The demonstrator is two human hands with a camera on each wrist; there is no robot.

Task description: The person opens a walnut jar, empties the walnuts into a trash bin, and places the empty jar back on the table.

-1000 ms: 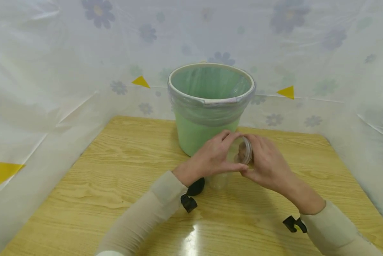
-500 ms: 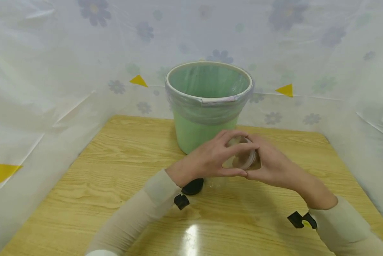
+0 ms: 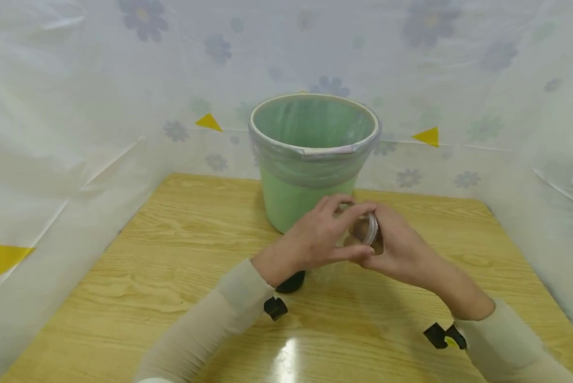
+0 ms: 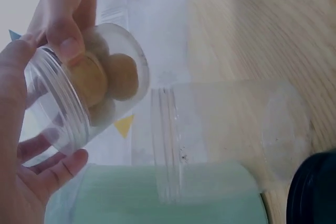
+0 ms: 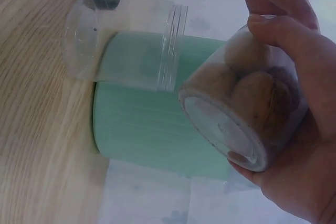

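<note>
Before me a pale wood-grain counter (image 3: 171,276), glare-spotted, enclosed by translucent flower-printed sheeting (image 3: 75,80) carrying yellow triangles (image 3: 210,122).

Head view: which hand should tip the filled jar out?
Probably right. The right hand wraps the jar at its base end, so it can likely tilt it alone. The left hand grips round the open mouth and would block what comes out.

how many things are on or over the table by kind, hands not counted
clear plastic jars: 2, one with round brown pieces held in both hands, one empty standing on the table
green bins with clear liner: 1
black lids: 1
total: 4
</note>
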